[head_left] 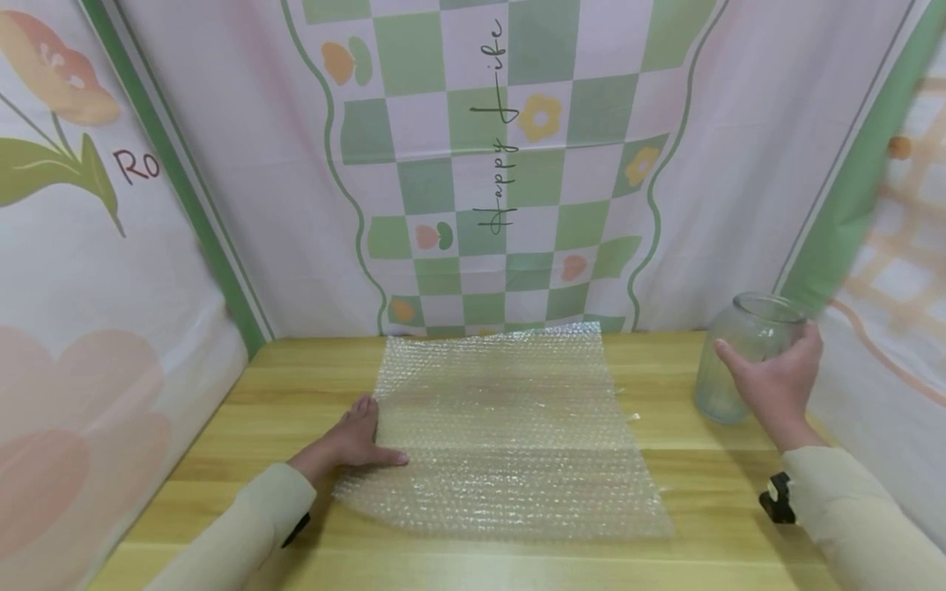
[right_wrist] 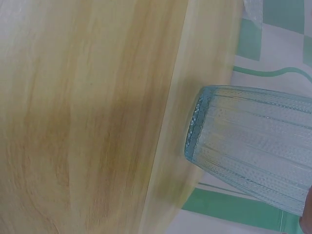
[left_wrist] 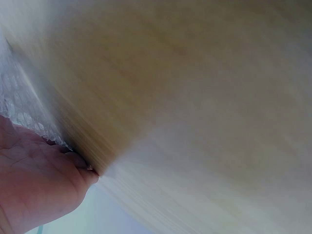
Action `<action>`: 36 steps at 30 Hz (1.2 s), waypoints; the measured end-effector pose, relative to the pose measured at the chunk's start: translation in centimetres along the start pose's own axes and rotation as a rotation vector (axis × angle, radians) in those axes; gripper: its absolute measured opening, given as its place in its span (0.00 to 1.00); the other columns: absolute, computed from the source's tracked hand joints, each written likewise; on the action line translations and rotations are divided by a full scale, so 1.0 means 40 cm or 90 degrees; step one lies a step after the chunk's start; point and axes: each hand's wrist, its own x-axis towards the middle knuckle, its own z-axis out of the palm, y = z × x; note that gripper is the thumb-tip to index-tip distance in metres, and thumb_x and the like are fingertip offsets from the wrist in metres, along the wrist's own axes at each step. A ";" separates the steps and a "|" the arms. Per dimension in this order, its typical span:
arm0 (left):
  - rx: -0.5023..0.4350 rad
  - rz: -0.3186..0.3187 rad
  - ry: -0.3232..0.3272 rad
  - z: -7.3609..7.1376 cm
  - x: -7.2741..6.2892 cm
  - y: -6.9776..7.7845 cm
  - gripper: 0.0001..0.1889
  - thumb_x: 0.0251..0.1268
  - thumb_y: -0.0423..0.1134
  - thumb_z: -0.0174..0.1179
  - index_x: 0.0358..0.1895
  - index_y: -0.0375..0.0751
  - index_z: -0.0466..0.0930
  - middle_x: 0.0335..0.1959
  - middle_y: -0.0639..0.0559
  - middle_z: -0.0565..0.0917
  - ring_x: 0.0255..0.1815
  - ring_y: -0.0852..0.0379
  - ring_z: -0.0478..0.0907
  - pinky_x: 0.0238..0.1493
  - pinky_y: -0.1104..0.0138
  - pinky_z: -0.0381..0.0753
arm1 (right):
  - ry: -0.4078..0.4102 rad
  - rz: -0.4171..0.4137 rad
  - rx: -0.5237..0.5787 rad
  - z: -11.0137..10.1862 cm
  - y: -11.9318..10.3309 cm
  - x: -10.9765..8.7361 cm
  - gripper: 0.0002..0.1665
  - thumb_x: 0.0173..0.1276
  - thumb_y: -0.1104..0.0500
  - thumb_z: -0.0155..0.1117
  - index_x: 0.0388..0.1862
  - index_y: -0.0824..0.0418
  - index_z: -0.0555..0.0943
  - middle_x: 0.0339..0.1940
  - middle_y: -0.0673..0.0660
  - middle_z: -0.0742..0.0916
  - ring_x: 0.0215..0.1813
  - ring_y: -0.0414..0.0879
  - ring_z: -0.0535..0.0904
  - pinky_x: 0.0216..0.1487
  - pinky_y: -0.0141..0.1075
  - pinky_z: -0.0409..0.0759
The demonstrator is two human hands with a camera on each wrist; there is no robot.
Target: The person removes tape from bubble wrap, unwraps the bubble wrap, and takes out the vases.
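Note:
A sheet of clear bubble wrap (head_left: 510, 435) lies spread over the middle of the wooden table. My left hand (head_left: 355, 435) rests at its left edge, thumb stretched onto the sheet and the other fingers along the border. In the left wrist view, part of the palm (left_wrist: 44, 180) shows beside the bubble wrap (left_wrist: 29, 105). On the right, my right hand (head_left: 783, 377) grips a clear glass jar (head_left: 720, 373) around its side, the thumb towards me. The jar (right_wrist: 253, 141) has a ribbed, textured wall and an open mouth; whether its base touches the table is unclear.
The light wooden table (head_left: 296, 386) meets a patterned cloth backdrop (head_left: 517, 205) at the back. Cloth panels also stand along the left side (head_left: 111, 345) and the right side (head_left: 887, 312), close to the jar. Small bright scraps (head_left: 634, 417) lie just right of the sheet.

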 end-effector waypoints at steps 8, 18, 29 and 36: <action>0.005 0.004 -0.002 0.003 0.001 -0.002 0.68 0.48 0.69 0.67 0.72 0.18 0.37 0.74 0.24 0.37 0.76 0.34 0.34 0.74 0.47 0.39 | 0.003 0.007 -0.001 -0.003 0.004 -0.001 0.59 0.49 0.58 0.80 0.75 0.50 0.53 0.69 0.57 0.65 0.67 0.46 0.61 0.72 0.33 0.55; 0.006 0.001 -0.005 0.000 -0.006 0.002 0.68 0.48 0.68 0.67 0.72 0.18 0.37 0.74 0.25 0.38 0.76 0.34 0.35 0.74 0.46 0.40 | 0.000 0.000 0.022 -0.004 -0.001 -0.018 0.59 0.49 0.59 0.80 0.74 0.50 0.54 0.69 0.54 0.65 0.67 0.45 0.60 0.71 0.34 0.56; 0.002 0.001 -0.004 -0.001 -0.006 0.004 0.68 0.48 0.68 0.67 0.72 0.17 0.38 0.74 0.24 0.37 0.75 0.33 0.35 0.74 0.45 0.40 | -0.019 -0.004 0.008 -0.009 -0.003 -0.021 0.60 0.51 0.58 0.79 0.76 0.49 0.51 0.70 0.56 0.63 0.67 0.46 0.60 0.72 0.35 0.56; -0.004 0.001 -0.009 -0.003 -0.003 0.005 0.68 0.48 0.68 0.68 0.71 0.17 0.37 0.74 0.24 0.37 0.75 0.33 0.34 0.74 0.45 0.39 | -0.030 -0.003 0.002 -0.015 -0.002 -0.018 0.62 0.51 0.55 0.80 0.76 0.47 0.50 0.71 0.55 0.62 0.68 0.46 0.59 0.73 0.36 0.55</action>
